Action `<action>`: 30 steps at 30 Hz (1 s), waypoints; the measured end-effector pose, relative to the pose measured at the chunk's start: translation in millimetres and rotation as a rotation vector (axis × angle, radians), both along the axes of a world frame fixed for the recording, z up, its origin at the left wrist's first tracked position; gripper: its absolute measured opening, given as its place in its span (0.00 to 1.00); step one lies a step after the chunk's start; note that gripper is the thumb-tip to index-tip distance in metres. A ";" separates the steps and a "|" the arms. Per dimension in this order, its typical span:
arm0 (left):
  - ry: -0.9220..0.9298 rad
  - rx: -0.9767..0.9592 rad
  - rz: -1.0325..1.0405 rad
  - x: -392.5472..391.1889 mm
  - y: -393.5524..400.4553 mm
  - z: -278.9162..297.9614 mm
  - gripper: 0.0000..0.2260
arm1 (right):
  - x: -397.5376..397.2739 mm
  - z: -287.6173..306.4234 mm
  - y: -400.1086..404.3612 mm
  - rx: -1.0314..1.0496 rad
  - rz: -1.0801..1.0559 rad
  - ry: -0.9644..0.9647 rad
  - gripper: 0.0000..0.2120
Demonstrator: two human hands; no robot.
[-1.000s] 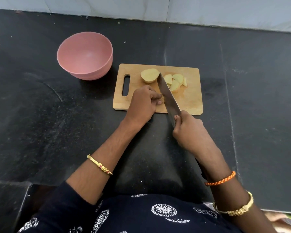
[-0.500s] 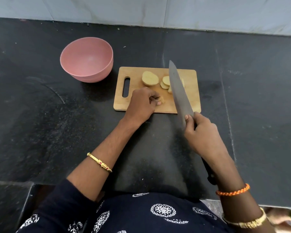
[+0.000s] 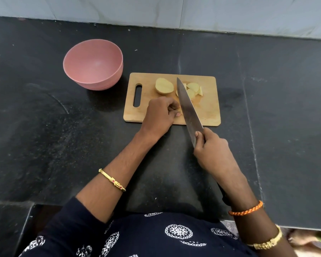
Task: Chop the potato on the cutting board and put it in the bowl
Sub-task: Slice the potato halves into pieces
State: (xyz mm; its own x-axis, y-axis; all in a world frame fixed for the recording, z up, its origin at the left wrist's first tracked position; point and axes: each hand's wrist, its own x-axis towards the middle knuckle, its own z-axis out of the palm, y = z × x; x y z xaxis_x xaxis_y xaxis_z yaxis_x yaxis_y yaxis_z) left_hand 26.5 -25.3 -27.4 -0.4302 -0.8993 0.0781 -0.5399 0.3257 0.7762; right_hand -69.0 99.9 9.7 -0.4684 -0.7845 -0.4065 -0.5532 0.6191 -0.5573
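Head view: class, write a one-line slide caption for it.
Right hand holds the knife beside the left hand on the cutting board; pink bowl holds no potato.

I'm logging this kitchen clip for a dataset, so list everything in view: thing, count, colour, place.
bowl: 1, pink, on the counter left of the board
cutting board: 1, light wood, mid-counter
potato half: 1, pale yellow, board's far side
potato pieces: several, pale yellow, right of the blade
knife: 1, steel blade, over the board
counter: 1, black
wall: pale tiles, behind
left hand: curled, on the board's near edge; what it holds is hidden
right hand: grips the knife
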 end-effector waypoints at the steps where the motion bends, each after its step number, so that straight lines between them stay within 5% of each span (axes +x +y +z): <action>1: 0.001 0.007 0.000 -0.5 -0.3 -0.1 0.09 | -1.0 0.2 -1.0 0.010 0.007 0.002 0.13; 12: 0.078 0.066 0.070 -0.3 -1.1 4.0 0.18 | -1.6 6.5 7.3 0.009 0.049 0.004 0.13; 24: 0.074 0.069 0.105 -1.3 4.1 3.6 0.16 | 3.9 0.3 8.8 0.099 0.073 0.054 0.12; 30: 0.015 0.066 0.119 0.0 2.7 3.1 0.16 | -6.0 10.8 16.8 -0.078 0.015 0.056 0.16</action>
State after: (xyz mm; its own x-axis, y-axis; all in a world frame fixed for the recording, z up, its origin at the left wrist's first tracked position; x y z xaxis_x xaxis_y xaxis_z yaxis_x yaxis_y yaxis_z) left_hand 26.5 -22.6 -24.3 -0.3197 -0.9472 0.0228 -0.5599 0.2083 0.8020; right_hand -75.1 116.7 20.5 -0.4770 -0.8195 -0.3176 -0.5939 0.5669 -0.5709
